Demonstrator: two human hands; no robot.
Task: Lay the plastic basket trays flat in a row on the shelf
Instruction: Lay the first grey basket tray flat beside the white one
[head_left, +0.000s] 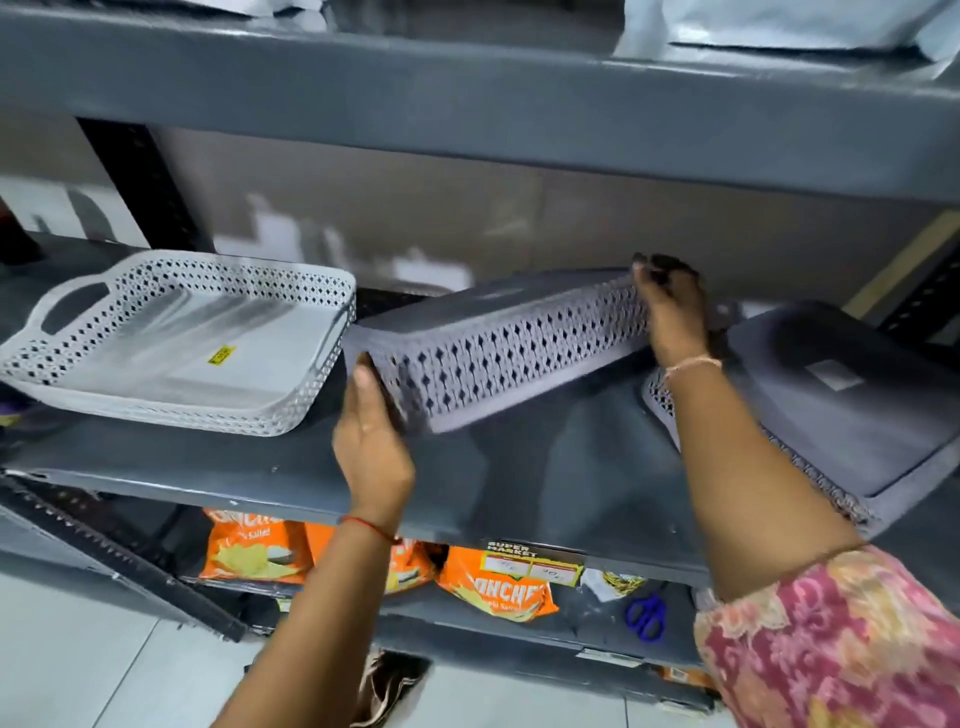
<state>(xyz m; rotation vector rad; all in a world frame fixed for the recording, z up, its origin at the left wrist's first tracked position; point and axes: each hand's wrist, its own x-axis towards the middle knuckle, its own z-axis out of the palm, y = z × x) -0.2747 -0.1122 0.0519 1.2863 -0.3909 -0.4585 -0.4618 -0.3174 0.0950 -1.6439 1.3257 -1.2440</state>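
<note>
A white perforated basket tray (171, 343) lies flat and upright at the left of the dark grey shelf (249, 467). In the middle, a grey basket tray (498, 348) is tilted with its bottom facing up, lifted off the shelf. My left hand (371, 441) grips its near left corner. My right hand (672, 306) holds its far right end. Another grey basket tray (841, 405) lies upside down at the right, overhanging the shelf's front edge, partly behind my right forearm.
A shelf board (467, 104) runs overhead with pale bags on it. Below, orange snack bags (249, 551) and blue scissors (645, 616) lie on the lower shelf. A price label (532, 564) hangs on the shelf's front edge. A black slotted upright (145, 187) stands behind the white tray.
</note>
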